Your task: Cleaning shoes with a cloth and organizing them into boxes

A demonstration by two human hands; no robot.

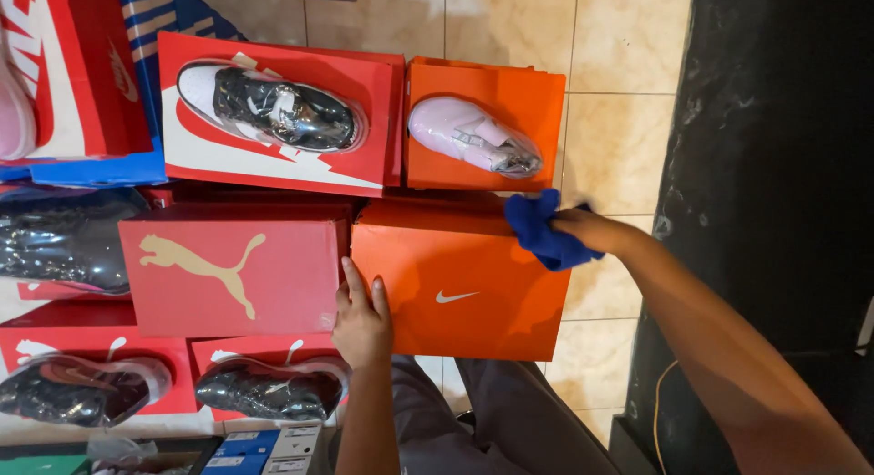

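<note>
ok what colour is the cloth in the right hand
Blue; the cloth in the right hand shows best in the head view.

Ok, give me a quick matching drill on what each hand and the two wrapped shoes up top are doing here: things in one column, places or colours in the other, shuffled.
Things:
1. left hand
2. right hand
3. pink shoe
4. dark shoe

Places or states:
A. lies on the red box
B. holds a blue cloth
C. rests on the near orange box at its left edge
D. lies on the far orange box

Pairs: 1-C, 2-B, 3-D, 4-A
</note>
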